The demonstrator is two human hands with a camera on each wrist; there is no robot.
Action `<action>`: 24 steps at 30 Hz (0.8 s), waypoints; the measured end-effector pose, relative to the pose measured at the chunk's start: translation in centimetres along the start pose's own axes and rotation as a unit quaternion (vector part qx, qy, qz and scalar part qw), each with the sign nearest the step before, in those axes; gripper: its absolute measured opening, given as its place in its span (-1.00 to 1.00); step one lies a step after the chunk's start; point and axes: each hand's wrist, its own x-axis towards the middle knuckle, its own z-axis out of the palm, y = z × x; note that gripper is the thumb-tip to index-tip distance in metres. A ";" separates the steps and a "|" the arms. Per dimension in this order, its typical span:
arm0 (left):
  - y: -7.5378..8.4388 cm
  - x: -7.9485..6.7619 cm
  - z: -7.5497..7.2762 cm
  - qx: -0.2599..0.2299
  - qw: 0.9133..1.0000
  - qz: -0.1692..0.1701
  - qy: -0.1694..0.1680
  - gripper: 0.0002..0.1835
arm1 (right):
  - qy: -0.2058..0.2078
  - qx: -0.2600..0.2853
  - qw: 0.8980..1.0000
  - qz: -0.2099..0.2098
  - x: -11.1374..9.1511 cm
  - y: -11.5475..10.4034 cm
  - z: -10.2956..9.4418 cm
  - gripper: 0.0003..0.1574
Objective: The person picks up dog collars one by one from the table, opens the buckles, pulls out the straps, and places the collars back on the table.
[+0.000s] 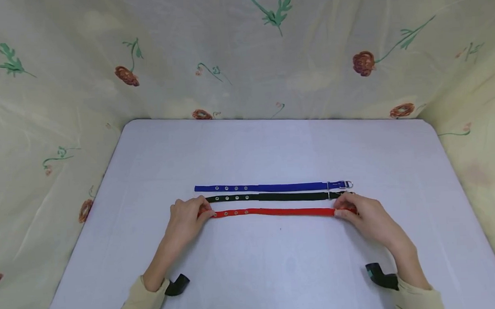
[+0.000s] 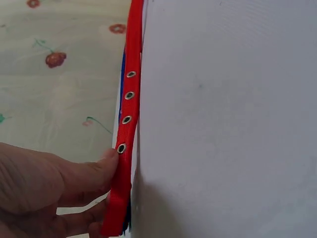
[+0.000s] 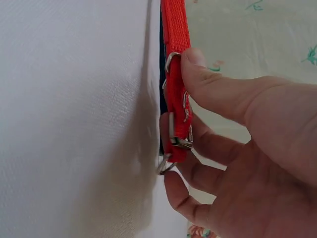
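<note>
A red collar (image 1: 282, 212) with metal eyelets is stretched straight between both hands. My left hand (image 1: 188, 216) pinches its eyelet end; in the left wrist view the thumb lies beside the last eyelet of the red strap (image 2: 130, 106). At the other end my right hand (image 1: 368, 216) pinches the collar near its metal buckle (image 3: 181, 143), thumb on one side and fingers behind. Just beyond lies a black collar (image 1: 290, 196), its two ends partly hidden by the hands. Farthest of the three is a blue collar (image 1: 289, 187), with a buckle and D-ring at its right end.
The three collars lie roughly parallel on a white-covered table (image 1: 272, 149). Flower-printed sheeting (image 1: 244, 50) hangs behind the table and at both sides. Black devices (image 1: 177, 285) are worn at both wrists, near the cuffs.
</note>
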 end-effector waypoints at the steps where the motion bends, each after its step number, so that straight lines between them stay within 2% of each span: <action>1: 0.0 0.0 -0.2 -0.006 1.000 -0.005 -0.009 -0.88 | -0.002 0.006 1.000 0.003 0.0 0.0 0.0 -0.85; 6: -0.1 0.4 -0.9 -0.042 0.996 -0.050 -0.060 -0.81 | -0.003 0.016 1.000 0.013 0.4 0.3 0.0 -0.77; 9: -0.4 0.7 -0.9 -0.044 0.995 -0.060 -0.071 -0.77 | 0.004 0.014 1.000 0.015 0.6 0.4 0.3 -0.75; 17: -0.3 0.5 0.1 -0.003 0.998 -0.048 -0.046 -0.76 | 0.047 -0.020 0.997 0.053 0.5 0.1 1.4 -0.74; 24: 0.0 0.0 0.7 0.020 0.998 -0.051 -0.012 -0.78 | 0.102 -0.062 0.991 0.057 0.0 -0.1 2.4 -0.79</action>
